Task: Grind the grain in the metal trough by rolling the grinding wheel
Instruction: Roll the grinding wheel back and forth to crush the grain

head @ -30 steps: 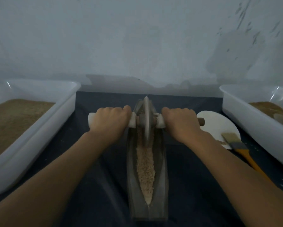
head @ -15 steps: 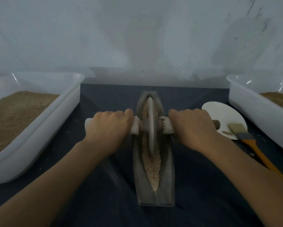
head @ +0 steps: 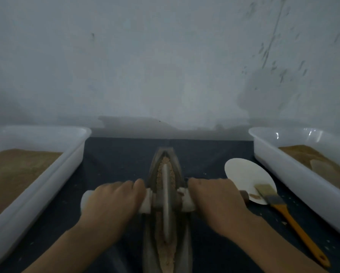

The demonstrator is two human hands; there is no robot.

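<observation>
Nearest you, the trough (head: 186, 251) runs out of the bottom edge of the view and stretches straight away from you along the middle of the dark cloth (head: 116, 160), its pointed far end well short of the wall. Pale ground grain (head: 166, 259) lies along its channel at the near end. Your forearms come in from the lower corners, and the wheel (head: 166, 201) stands upright on its edge in the trough about halfway along, between your two hands. Your left hand (head: 114, 201) is curled over the white handle (head: 85, 200) on the left of the wheel, fingers wrapped round it and knuckles up, with only the outer tip of the handle and a short stub by the wheel showing. Your right hand (head: 216, 200) grips the handle on the other side the same way; a brown end of the axle pokes out past it. Beyond the wheel, coarser brownish grain fills the far part of the channel. To your right, a brush (head: 283, 211) with an orange handle lies on the cloth, its bristles resting on the near edge of a white disc (head: 244, 174) that sits just beside your right hand. Further out on either side stand two white tubs: the left tub (head: 74, 154) holds a flat bed of brown grain, and the right tub (head: 295, 180) holds a smaller brown heap. Behind it all rises the pale, scuffed wall (head: 165, 66).
</observation>
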